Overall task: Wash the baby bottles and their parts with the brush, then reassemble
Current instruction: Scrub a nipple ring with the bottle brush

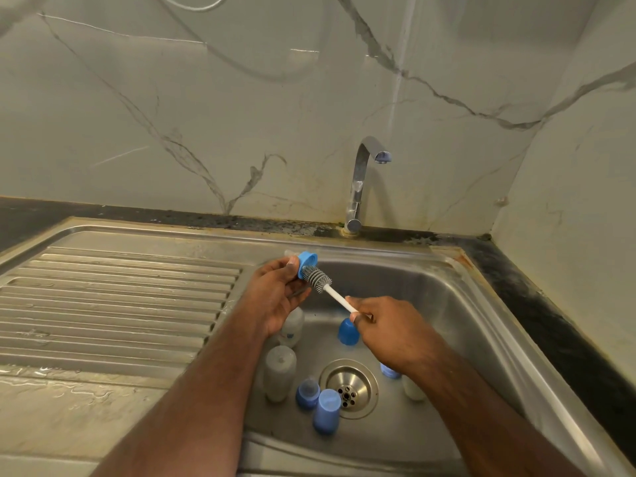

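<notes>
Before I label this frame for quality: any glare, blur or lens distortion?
Head view: wide-angle bending curves the sink rim and counter edges; soft glare streaks the wet drainboard and the faucet; the brush and blue collar look slightly soft; lighting is dim and greenish.

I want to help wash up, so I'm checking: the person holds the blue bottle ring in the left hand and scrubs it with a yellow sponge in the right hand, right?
Almost. The head view shows the left hand holding the blue bottle ring, but the right hand holds no sponge. It holds a bottle brush with grey bristles and a white handle, and the bristles are pressed into the ring.
</notes>
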Action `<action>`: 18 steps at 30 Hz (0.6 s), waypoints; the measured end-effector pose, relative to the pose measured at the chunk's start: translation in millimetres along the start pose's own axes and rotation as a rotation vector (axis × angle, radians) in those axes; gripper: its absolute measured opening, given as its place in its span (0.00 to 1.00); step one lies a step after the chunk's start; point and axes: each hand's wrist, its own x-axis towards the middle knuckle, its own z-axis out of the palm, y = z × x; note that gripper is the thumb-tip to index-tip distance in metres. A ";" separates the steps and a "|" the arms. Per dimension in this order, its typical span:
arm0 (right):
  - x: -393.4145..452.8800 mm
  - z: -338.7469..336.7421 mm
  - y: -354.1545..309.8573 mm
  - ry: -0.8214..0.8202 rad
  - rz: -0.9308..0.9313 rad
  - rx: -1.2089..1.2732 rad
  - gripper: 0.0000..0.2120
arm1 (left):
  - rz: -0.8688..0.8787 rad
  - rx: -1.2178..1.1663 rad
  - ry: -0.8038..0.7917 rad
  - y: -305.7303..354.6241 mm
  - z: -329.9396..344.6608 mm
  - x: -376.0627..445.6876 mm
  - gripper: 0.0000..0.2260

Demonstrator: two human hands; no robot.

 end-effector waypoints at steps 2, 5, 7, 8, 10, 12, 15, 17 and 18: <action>0.0 0.4 3.7 -0.043 0.020 0.150 0.16 | -0.011 -0.011 0.002 -1.0 -0.9 2.3 0.13; 0.3 0.5 6.1 0.016 0.055 0.286 0.16 | -0.014 0.002 -0.001 -1.8 0.0 2.8 0.10; 1.4 1.7 6.7 0.073 0.029 0.163 0.18 | -0.011 0.010 -0.011 -2.3 0.4 2.6 0.09; 0.4 2.2 5.9 0.083 0.016 0.083 0.18 | -0.011 0.009 -0.018 -2.6 0.5 2.3 0.10; -0.9 2.2 3.6 0.067 0.007 -0.014 0.19 | -0.012 0.007 -0.024 -2.0 0.3 1.4 0.10; -1.3 2.1 3.5 0.006 0.013 -0.011 0.19 | -0.016 0.002 -0.020 -2.1 0.2 1.4 0.10; -2.4 2.1 3.4 -0.100 0.068 0.277 0.17 | -0.012 0.000 -0.015 -2.2 -0.3 1.5 0.09; -4.0 2.6 4.1 -0.139 0.125 0.527 0.15 | -0.014 -0.019 -0.025 -2.4 -1.1 2.6 0.10; -4.1 2.6 5.0 -0.140 0.146 0.623 0.15 | -0.016 -0.030 -0.031 -2.1 -1.1 2.5 0.10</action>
